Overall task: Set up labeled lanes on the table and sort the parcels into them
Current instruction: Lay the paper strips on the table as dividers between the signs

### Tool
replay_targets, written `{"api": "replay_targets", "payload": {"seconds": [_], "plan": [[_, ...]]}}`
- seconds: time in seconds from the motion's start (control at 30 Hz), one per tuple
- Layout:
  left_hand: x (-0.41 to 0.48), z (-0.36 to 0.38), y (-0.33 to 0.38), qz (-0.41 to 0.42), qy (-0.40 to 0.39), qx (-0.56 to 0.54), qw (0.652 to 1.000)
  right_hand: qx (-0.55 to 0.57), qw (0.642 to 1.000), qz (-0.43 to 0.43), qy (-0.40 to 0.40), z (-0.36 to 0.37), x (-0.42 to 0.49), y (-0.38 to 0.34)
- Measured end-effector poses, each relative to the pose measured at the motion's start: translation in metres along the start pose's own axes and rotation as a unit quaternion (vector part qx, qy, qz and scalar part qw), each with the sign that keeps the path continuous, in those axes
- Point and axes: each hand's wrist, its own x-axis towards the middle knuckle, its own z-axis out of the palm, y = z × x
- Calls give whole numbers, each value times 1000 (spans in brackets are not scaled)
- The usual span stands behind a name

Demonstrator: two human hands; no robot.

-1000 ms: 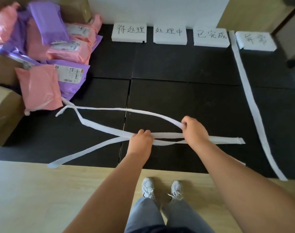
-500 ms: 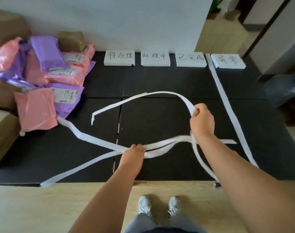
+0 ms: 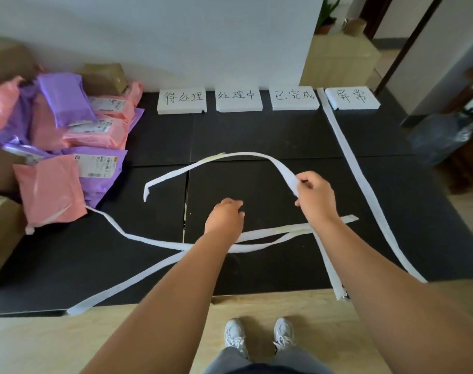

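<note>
My right hand (image 3: 315, 197) pinches a long white strip (image 3: 238, 157) and holds it up so it arcs over the black mat (image 3: 257, 130). My left hand (image 3: 225, 218) hovers just above the mat with loosely curled fingers, holding nothing. Two more white strips (image 3: 154, 240) lie crossed on the mat under my forearms. Another strip (image 3: 364, 184) lies straight, marking off the rightmost lane. Several white label blocks (image 3: 238, 99) with handwritten characters line the mat's far edge. Pink and purple parcels (image 3: 76, 136) are piled at the left.
Cardboard boxes (image 3: 103, 78) stand behind and left of the parcel pile. A white wall runs behind the labels. A dark bag (image 3: 443, 136) sits on the floor at the right. My feet stand on the wooden floor (image 3: 41, 344) at the mat's near edge.
My left hand let go of the crossed strips and lifted toward the centre. My right hand raised its strip higher, widening the loop.
</note>
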Motion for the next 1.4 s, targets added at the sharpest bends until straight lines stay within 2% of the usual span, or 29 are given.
{"api": "replay_targets", "payload": {"seconds": [0.07,0.1,0.13,0.2,0.27,0.33,0.4,0.6,0.73,0.83,1.07,1.27,1.4], "plan": [[13,-20,15,-36,41,-143,988,11,1000,-4,-6,1,-2,-1],[20,-31,21,-64,54,-235,968,12,1000,-8,-8,2,-3,0],[26,-41,26,-102,58,-350,929,11,1000,-12,-11,1,-3,0],[36,-57,29,-167,48,-570,803,8,1000,-9,-11,-1,-3,2],[43,-72,25,-196,38,-695,691,0,1000,8,-8,-3,-3,4],[48,-80,19,-200,35,-750,629,-14,1000,24,-9,-5,-2,8],[52,-84,17,-198,34,-767,609,-25,999,36,-13,-5,-2,13],[66,-79,37,-201,44,-722,660,-67,992,82,-73,-9,5,27],[90,-73,64,-218,80,-647,726,-81,980,87,-161,-15,24,23],[113,-67,87,-238,103,-593,763,-68,975,79,-197,-23,46,21],[164,-47,138,-230,95,-546,800,-37,975,90,-202,-30,114,31],[202,-27,168,-196,67,-460,864,25,973,111,-199,-23,155,44],[228,-22,177,-190,43,-425,884,54,972,122,-191,-12,173,44]]}}
